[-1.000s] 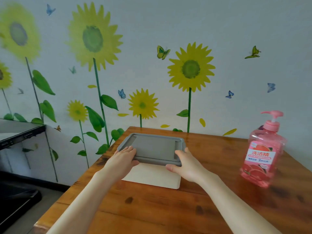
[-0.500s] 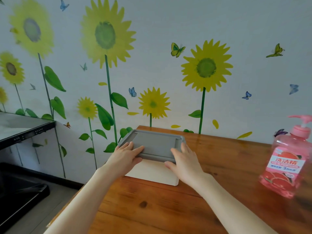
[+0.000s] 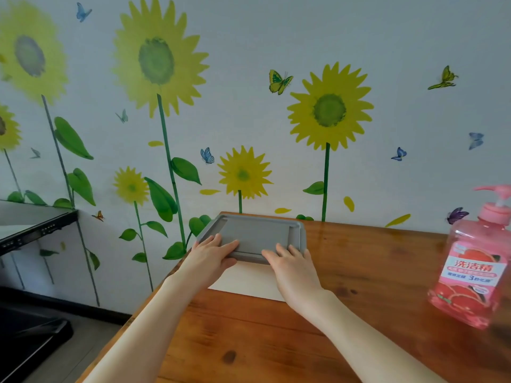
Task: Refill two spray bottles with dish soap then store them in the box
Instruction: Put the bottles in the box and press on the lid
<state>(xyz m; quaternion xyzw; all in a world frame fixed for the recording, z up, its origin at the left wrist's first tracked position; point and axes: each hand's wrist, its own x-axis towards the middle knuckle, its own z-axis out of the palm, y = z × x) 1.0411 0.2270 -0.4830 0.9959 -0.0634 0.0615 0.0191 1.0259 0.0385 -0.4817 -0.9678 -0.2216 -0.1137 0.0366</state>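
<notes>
A white box with a grey lid stands at the far left corner of the wooden table, against the wall. My left hand grips the lid's near left edge, fingers on top and thumb under the rim. My right hand holds the near right edge the same way. A pink pump bottle of dish soap stands upright at the table's right side, well apart from both hands. No spray bottles are in sight; the closed box hides its inside.
The wall with sunflower stickers rises right behind the box. The table's left edge drops to the floor. A dark appliance stands at the far left, beyond a gap.
The view has swung left and slightly up, so the soap bottle sits nearer the right edge. Both hands have slid a little further onto the lid's near edge. The lid stays on.
</notes>
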